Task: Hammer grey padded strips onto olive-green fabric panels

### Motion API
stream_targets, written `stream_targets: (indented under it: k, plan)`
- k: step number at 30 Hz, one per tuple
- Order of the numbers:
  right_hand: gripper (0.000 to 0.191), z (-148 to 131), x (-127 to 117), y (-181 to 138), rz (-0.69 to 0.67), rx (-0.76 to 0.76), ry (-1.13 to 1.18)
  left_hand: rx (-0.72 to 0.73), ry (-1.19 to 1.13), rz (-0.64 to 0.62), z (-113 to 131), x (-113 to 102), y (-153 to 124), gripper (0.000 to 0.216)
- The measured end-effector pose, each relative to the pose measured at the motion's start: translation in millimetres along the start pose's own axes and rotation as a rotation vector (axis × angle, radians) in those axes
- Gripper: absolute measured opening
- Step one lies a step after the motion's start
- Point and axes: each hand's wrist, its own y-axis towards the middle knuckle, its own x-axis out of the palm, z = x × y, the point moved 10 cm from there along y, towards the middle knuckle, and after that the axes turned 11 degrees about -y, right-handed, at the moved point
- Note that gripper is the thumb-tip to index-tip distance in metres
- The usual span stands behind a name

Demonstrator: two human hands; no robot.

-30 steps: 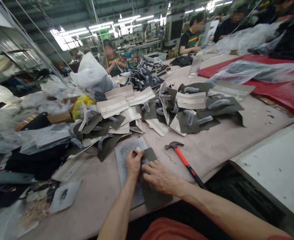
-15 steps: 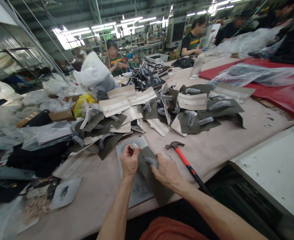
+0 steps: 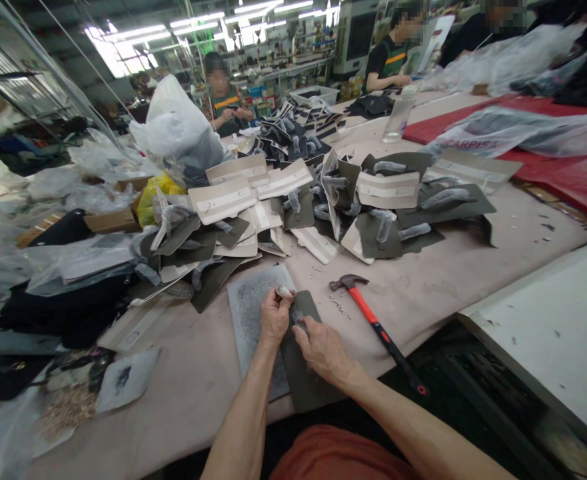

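Dark olive flat leather-like panel (image 3: 303, 383) lay at the worktop's (image 3: 448, 293) near edge, partly over a grey speckled rectangular mat (image 3: 248, 313). A red-handled claw hammer (image 3: 373, 321) lay just beside it. The right hand (image 3: 323, 348) rested on the panel, fingers bent at its top edge, grip unclear. The left hand (image 3: 274, 319) had its fingers pinched shut on a small pale piece (image 3: 284, 291) there.

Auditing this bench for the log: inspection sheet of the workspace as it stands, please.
Surface: pale table, scuffed, small bits scattered beside the hammer head.
Job's things: olive panel lying partly on a grey pad at the near edge; small pale piece.
Clutter: hammer right of the panel; heap of panels; plastic bag; bottle.
Hands: left hand pinches the small pale piece; right hand lies on the olive panel, grip unclear.
Cables: nothing seen on the table.
Surroundings: co-workers at the far end; red sheet at right.
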Motion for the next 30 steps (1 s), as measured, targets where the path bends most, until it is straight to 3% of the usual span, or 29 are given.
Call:
stream_targets:
  k: [4,7,10,12,15,19,22,24,26,30]
  plan:
    - [0.047,5,-3,-3,0.003,-0.073,0.18,-0.004,0.017,-0.024,-7,-4,-1,0.029]
    - [0.047,24,-24,-3,0.126,-0.11,0.235,-0.019,0.03,-0.06,-7,-3,-3,0.031]
    - [0.044,73,-55,-5,0.355,0.026,0.034,-0.032,0.04,-0.082,-6,-2,-3,0.028]
    - [0.042,106,-66,-6,0.407,0.116,-0.157,-0.034,0.04,-0.098,-6,-1,-3,0.025]
    - [0.038,148,-60,-3,0.303,0.194,-0.343,-0.022,0.068,-0.131,-5,2,-2,0.021]
    - [0.028,171,-46,1,0.155,0.228,-0.346,-0.002,0.155,-0.147,-1,5,-3,0.018]
    - [0.014,179,-41,5,0.06,0.329,-0.077,0.033,0.253,-0.128,4,6,-6,0.015]
    - [0.005,177,-27,4,-0.059,0.406,0.318,0.066,0.31,-0.123,8,7,-9,0.013]
    - [0.008,161,-16,2,-0.184,0.441,0.662,0.085,0.332,-0.13,10,9,-10,0.013]
    - [0.017,117,-35,0,-0.226,0.405,0.844,0.093,0.345,-0.156,11,13,-9,0.013]
